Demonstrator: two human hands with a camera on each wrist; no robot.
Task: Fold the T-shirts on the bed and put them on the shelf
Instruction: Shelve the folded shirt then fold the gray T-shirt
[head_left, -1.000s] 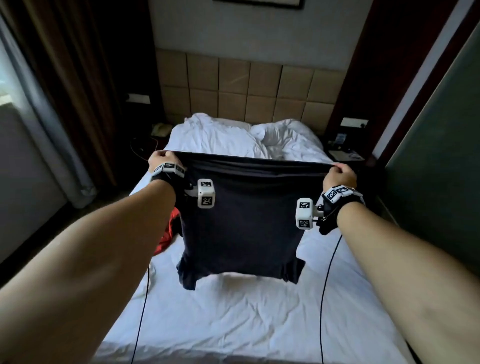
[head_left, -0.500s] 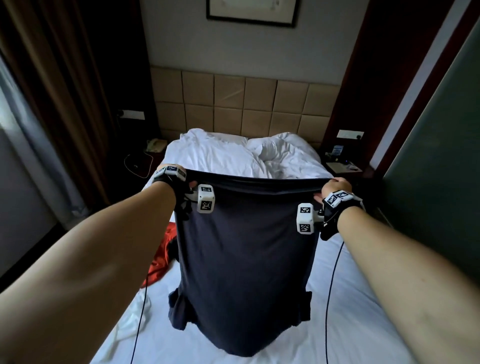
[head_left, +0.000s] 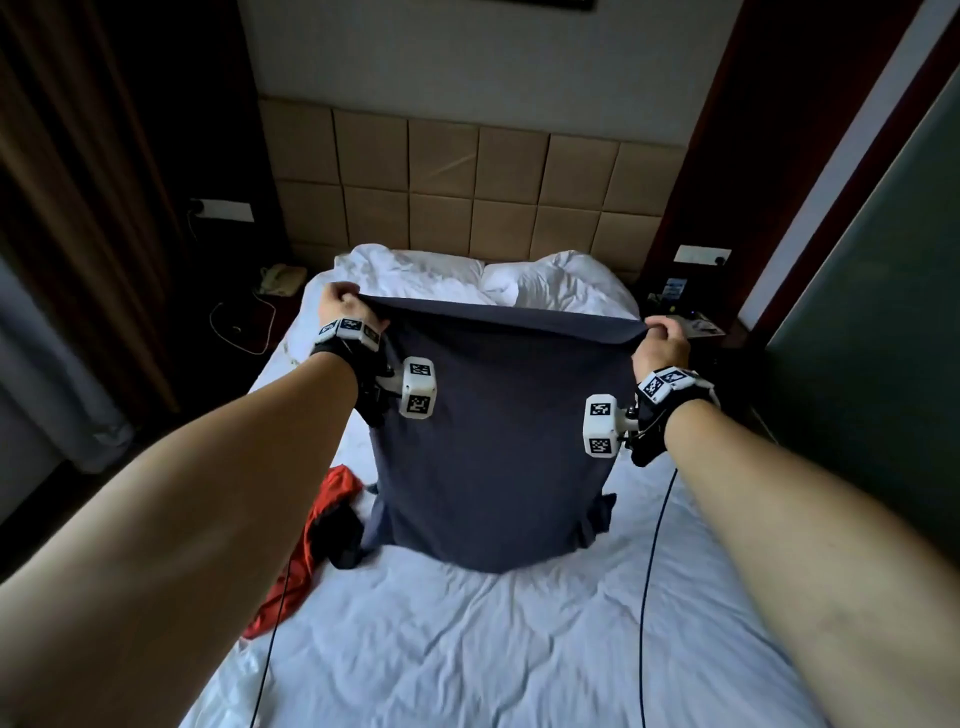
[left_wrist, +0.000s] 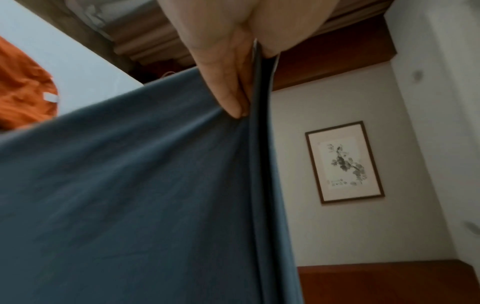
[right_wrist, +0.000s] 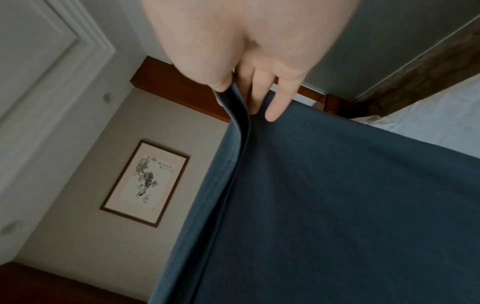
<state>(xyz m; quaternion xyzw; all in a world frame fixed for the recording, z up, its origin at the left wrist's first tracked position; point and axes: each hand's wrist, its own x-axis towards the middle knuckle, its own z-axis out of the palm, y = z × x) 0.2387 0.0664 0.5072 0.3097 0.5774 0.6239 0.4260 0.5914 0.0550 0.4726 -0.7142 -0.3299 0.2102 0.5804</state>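
Both hands, left hand (head_left: 340, 301) and right hand (head_left: 665, 338), had fingers (left_wrist: 228, 98) pinching the navy T-shirt (head_left: 493, 441) hem, its bottom touching the bed (head_left: 467, 649), a red shirt (head_left: 311, 535) lying beside.

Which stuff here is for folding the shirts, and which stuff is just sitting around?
For the job:
- dark blue T-shirt, held up by its top edge
- left hand and right hand, each gripping a corner
- red garment, lying crumpled on the bed

Just lying about:
- pillows
- telephone
- framed picture on the wall
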